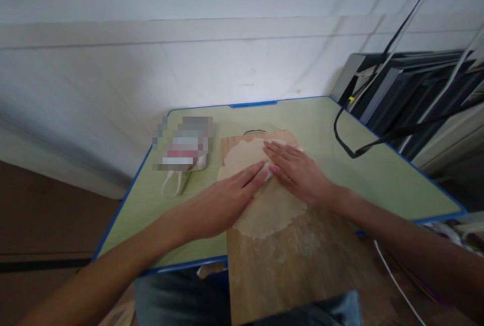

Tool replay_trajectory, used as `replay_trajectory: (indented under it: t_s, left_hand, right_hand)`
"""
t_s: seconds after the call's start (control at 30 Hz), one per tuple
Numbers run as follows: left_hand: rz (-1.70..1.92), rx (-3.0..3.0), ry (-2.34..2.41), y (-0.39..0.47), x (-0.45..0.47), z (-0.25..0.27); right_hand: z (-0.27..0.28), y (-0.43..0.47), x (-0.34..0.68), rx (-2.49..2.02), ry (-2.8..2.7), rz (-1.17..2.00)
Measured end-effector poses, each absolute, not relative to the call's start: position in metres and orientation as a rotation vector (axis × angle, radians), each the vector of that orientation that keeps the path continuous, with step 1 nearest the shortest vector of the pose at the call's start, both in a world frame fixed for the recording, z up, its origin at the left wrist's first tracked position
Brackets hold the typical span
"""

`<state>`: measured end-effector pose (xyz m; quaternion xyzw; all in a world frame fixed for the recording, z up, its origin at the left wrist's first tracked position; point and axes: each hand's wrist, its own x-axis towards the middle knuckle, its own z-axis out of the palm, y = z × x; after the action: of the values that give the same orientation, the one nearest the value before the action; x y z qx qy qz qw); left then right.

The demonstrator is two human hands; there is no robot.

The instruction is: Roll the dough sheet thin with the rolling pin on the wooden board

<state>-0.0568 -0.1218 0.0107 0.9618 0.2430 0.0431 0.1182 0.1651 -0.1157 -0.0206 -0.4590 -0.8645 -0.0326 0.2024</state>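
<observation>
A: What's in hand at the middle?

B: A thin round sheet of dough [260, 195], rolled flat, lying on the far half of a wooden board [287, 260]. Its far edge looks folded over, with something whitish showing between the two hands.

A: And the hands?

B: Both lie palm-down on the dough. The left hand [227, 200] has its fingers [251, 174] straight and close together, tips at the whitish spot. The right hand [298, 169] lies flat too, fingers slightly fanned, pointing toward the far-left edge. Neither pinches anything.

A: Which step, would you judge?

B: Pressing or smoothing the sheet flat near the fold. The next move seems to call for even, light pressure, since so thin a sheet could tear or stick.

A: Around it?

B: The board overhangs the near edge of a green tabletop [378, 164] with a blue rim. Left of the board lies a small bag [183, 157] with white handles. Black straps [363, 149] hang at the right.
</observation>
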Motion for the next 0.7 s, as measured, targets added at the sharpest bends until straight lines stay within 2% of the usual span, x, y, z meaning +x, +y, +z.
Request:
replay_trajectory:
  t_s: [0.17, 0.3, 0.43, 0.7]
  left_hand:
    - [0.162, 2.678, 0.842, -0.103, -0.065, 0.007]
    - [0.162, 2.579, 0.961, -0.087, -0.075, 0.005]
    - [0.17, 2.567, 1.045, -0.08, -0.08, 0.006]
    - [0.196, 2.616, 0.915, -0.085, -0.075, 0.008]
  right_hand:
    - [-0.016, -0.08, 0.151, -1.248, -2.524, -0.052]
    - [-0.007, -0.04, 0.125, -1.458, -2.628, -0.057]
    - [-0.001, -0.015, 0.106, -1.476, -2.658, -0.021]
    - [-0.003, -0.024, 0.112, -1.463, -2.636, -0.054]
